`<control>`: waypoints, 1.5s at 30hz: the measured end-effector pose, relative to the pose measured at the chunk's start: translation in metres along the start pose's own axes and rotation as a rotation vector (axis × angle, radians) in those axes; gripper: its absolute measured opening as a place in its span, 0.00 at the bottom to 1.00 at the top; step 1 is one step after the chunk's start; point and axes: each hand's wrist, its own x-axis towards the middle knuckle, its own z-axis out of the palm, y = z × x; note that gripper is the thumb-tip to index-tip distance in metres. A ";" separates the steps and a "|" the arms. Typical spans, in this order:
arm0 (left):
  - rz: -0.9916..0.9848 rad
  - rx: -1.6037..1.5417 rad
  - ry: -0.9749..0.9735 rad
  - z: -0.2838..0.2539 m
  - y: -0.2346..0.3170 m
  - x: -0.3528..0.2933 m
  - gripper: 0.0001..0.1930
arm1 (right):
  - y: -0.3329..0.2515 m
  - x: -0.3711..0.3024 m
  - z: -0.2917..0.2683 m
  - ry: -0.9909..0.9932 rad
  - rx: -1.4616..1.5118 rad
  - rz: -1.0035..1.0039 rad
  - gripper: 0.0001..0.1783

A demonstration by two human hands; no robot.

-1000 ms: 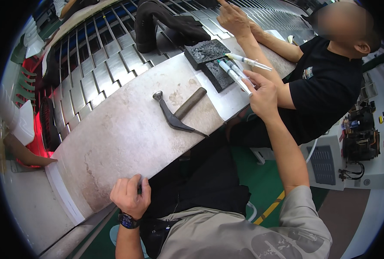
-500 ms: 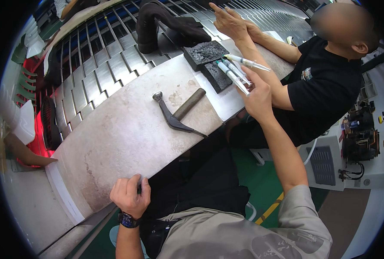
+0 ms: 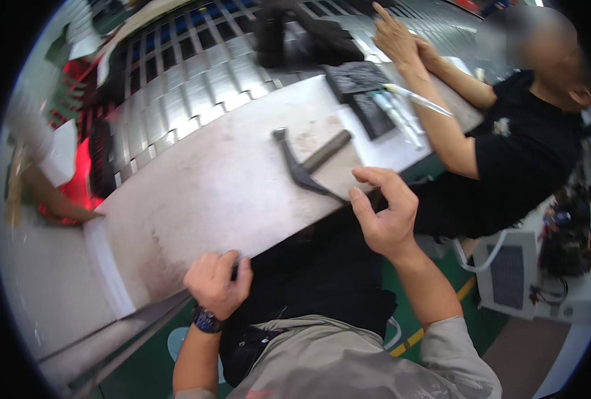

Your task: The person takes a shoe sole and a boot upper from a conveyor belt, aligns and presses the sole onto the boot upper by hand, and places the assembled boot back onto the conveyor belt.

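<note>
My left hand (image 3: 218, 284), with a dark watch at the wrist, rests at the near edge of the pale board (image 3: 176, 199). Its fingers are curled; whatever lies inside them, if anything, is hidden. My right hand (image 3: 387, 216) hovers by the board's near edge, thumb and forefinger apart, holding nothing. Just left of it lies a hammer (image 3: 299, 171) with a dark curved head and a wooden handle. Beyond, several syringes (image 3: 402, 114) rest against dark, rough foam-like blocks (image 3: 370, 110) on a white sheet (image 3: 404, 150).
A slatted metal conveyor (image 3: 176, 100) runs behind the board, with a black boot (image 3: 307, 34) on it. At the right sits a person in a black shirt (image 3: 528, 146), arms reaching over the board. A red-lit opening (image 3: 81, 163) with a dark sole-like piece (image 3: 101, 156) is at left.
My right hand has left the syringes and moved nearer to me, past the hammer's tip, fingers apart. The view has shifted, so the board's things appear farther right. My left hand stays at the edge.
</note>
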 end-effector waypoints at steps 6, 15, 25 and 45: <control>-0.007 0.021 -0.019 0.005 -0.005 0.003 0.10 | 0.016 0.055 0.070 -0.225 -0.012 -0.030 0.13; -0.303 -0.297 -0.252 -0.029 -0.011 0.027 0.11 | 0.031 0.059 0.066 -0.300 0.145 0.029 0.07; -0.498 0.638 -0.060 -0.029 -0.246 0.140 0.35 | 0.035 0.059 0.069 -0.246 0.160 0.023 0.02; -0.650 -0.225 0.141 0.001 -0.218 0.179 0.32 | 0.042 0.061 0.067 -0.242 0.249 -0.014 0.04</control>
